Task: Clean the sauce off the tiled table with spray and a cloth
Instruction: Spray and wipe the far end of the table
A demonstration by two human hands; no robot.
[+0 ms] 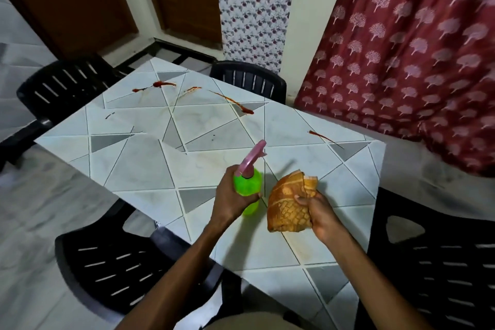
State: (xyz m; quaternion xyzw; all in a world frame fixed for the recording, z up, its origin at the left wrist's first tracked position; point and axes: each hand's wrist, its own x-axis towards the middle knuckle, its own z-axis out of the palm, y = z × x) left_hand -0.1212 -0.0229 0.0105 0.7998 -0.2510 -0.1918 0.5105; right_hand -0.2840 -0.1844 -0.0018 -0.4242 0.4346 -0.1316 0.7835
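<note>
The person's left grip (pixel 230 197) was curled round the green body of a spray bottle (pixel 248 185), which was held above the near half of the tiled bench (pixel 139 163). The bottle's pink trigger head (pixel 255 155) tipped away toward the far side. Just to its right, the right grip (pixel 321 213) clutched a bunched orange cloth (pixel 288 203) with a paler lattice pattern, fingers and thumb pinching its folds. Bottle and cloth were near each other but apart, and whether the cloth's lower edge touched the tiles could not be told. Red sauce lay on the tiles well beyond both grips: a blob with a tail (pixel 160 84) near the far left corner, a short smear (pixel 192 89) beside it, a long thin streak (pixel 232 101) running rightward to a thicker end, a small fleck (pixel 109 115) toward the left edge, and a second streak (pixel 321 136) near the right edge. Black slatted plastic chairs stood round the bench: a far left chair (pixel 64 86), a far end chair (pixel 249 78), a near left chair (pixel 115 257) and a near right chair (pixel 442 262). A maroon curtain (pixel 401 61) printed with pale trees hung on the right.
</note>
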